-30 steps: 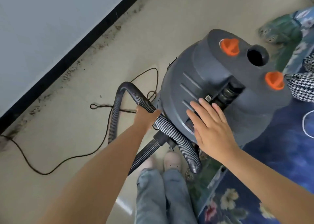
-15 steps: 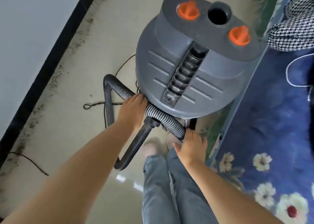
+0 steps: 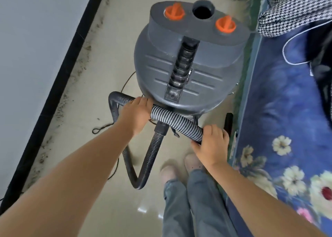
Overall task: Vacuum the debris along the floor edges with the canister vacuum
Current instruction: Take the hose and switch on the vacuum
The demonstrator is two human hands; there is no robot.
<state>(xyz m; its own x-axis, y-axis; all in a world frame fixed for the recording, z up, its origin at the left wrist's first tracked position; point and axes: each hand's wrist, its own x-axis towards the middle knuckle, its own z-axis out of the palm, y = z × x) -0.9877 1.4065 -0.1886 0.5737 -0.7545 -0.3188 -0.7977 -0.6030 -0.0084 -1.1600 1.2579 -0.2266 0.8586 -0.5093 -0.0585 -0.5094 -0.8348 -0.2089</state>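
The grey vacuum (image 3: 186, 64) stands on the floor (image 3: 107, 60), between the black skirting (image 3: 59, 74) along the floor's left edge and the blue flowered rug (image 3: 280, 121) on the right, and its right side sits just beside the rug's border. Two orange knobs (image 3: 174, 12) and an open round port (image 3: 203, 10) sit on its top, and a ribbed handle (image 3: 183, 65) runs down a slot in the lid. The ribbed hose (image 3: 177, 122) crosses in front of the canister, bends sharply at the left and loops down to the floor near the person's shoes (image 3: 192, 162). The left hand (image 3: 136, 114) grips the hose close to the canister, with its fingers curled over the top of it. The right hand (image 3: 211, 145) holds the hose farther along, near its end, with the fingers (image 3: 212, 130) wrapped round it and the thumb beneath. Dark specks of debris (image 3: 79, 69) lie in a band on the floor beside the skirting, well apart from the hose. A thin black cord (image 3: 100, 128) trails over the floor to the left of the hose. A houndstooth cloth (image 3: 294, 12) lies at the rug's far right corner, with a white cable (image 3: 287, 55) curving below it.
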